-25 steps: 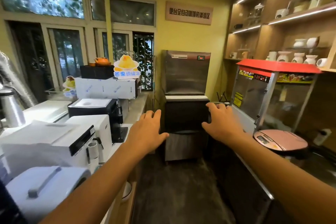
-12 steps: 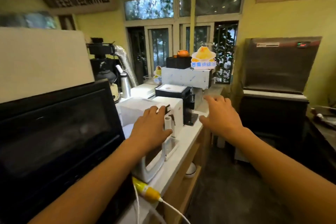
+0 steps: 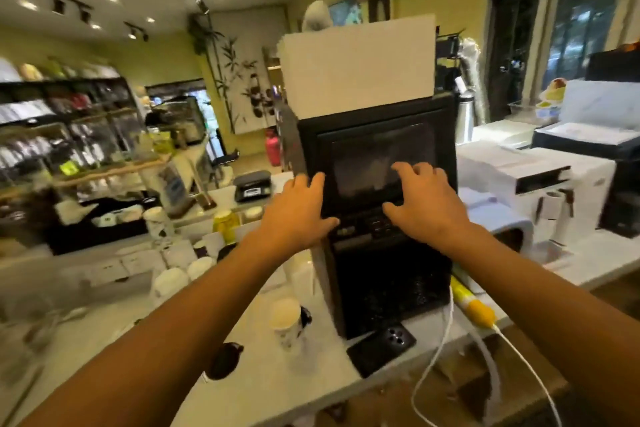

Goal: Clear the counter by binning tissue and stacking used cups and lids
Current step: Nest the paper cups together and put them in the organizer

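Note:
A white paper cup with a dark print stands on the pale counter, below my left arm. Two dark lids lie by it, one nearer me and one behind the cup. Several more white cups stand further left, blurred. My left hand and my right hand hover in the air in front of a black machine, fingers spread, both holding nothing. No tissue is discernible in the blur.
A black phone lies at the machine's foot with a white cable beside it. White machines fill the counter to the right. A scale and a black tray of cups sit at the back left.
The view has swung left, from the ice machine past the white machines to the black machine and the cup-strewn counter. Both hands stay raised and empty.

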{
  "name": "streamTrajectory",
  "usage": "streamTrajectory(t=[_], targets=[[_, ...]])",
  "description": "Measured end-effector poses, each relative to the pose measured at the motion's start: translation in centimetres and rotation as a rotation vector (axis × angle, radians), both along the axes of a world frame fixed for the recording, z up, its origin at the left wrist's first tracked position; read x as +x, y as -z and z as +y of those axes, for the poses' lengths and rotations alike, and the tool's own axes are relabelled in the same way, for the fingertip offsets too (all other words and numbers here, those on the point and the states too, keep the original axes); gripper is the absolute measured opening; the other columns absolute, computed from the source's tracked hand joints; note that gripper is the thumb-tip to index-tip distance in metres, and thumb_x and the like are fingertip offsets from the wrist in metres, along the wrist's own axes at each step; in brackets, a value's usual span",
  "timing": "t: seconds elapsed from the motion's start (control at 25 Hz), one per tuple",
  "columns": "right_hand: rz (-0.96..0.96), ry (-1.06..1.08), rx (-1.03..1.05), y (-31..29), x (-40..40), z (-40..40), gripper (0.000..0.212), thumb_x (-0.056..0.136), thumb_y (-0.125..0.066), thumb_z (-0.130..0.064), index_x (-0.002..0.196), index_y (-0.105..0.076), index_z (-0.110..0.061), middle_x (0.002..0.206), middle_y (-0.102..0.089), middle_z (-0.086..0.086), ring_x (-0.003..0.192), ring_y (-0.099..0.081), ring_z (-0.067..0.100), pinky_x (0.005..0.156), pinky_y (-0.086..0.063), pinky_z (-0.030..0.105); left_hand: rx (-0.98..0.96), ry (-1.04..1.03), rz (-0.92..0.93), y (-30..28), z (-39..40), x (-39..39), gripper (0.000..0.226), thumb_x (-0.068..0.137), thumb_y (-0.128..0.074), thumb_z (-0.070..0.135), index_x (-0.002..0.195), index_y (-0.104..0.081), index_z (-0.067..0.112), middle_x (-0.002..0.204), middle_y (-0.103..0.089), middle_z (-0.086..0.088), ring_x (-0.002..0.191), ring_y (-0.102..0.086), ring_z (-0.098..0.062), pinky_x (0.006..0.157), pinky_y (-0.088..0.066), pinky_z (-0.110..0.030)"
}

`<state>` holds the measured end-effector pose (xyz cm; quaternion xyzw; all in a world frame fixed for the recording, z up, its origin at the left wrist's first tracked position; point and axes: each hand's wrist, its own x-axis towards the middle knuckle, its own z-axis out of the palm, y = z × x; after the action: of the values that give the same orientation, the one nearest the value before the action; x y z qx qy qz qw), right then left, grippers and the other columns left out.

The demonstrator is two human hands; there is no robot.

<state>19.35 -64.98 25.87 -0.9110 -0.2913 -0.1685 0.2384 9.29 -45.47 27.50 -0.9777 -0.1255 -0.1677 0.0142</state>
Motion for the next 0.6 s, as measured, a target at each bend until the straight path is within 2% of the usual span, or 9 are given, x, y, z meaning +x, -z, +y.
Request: streamTrajectory(t=[0.16,0.44,0.6], targets=[[-0.006,-0.162,-0.003,-0.7,-3.7,8.2,0.071,0.087,-0.067,-0.041,0.147,-0.033,-0.023,0.141,-0.044,0.016,0.131,-0.036,0.039,0.096,-0.046,0.05,-0.051,-0.131,-0.029,-0.6,6.7,-7.0,0.085,0.086,-0.07,0.052,0.152,-0.025,0.024,0.154,-0.038,-0.011,0.14,-0.038,-0.032,0.107,-0.044,-0.05],[-0.009,-0.251,-0.011,0.1,-10.7,24.0,0.071,0.084,-0.07,-0.042,0.145,-0.037,-0.024,0.142,-0.046,0.015,0.131,-0.039,0.038,0.099,-0.045,0.051,-0.048,-0.314,-0.056,-0.4,21.3,-18.6,0.082,0.086,-0.071,0.049,0.151,-0.026,0.026,0.157,-0.032,-0.012,0.141,-0.036,-0.034,0.105,-0.043,-0.052],[0.045,-0.317,-0.061,2.1,-16.0,33.9,0.073,0.083,-0.071,-0.041,0.146,-0.036,-0.026,0.145,-0.045,0.013,0.134,-0.038,0.035,0.103,-0.042,0.05,-0.086,-0.403,-0.05,1.7,29.9,-24.6,0.092,0.087,-0.07,0.05,0.156,-0.015,0.022,0.161,-0.024,-0.015,0.145,-0.029,-0.037,0.111,-0.039,-0.052]])
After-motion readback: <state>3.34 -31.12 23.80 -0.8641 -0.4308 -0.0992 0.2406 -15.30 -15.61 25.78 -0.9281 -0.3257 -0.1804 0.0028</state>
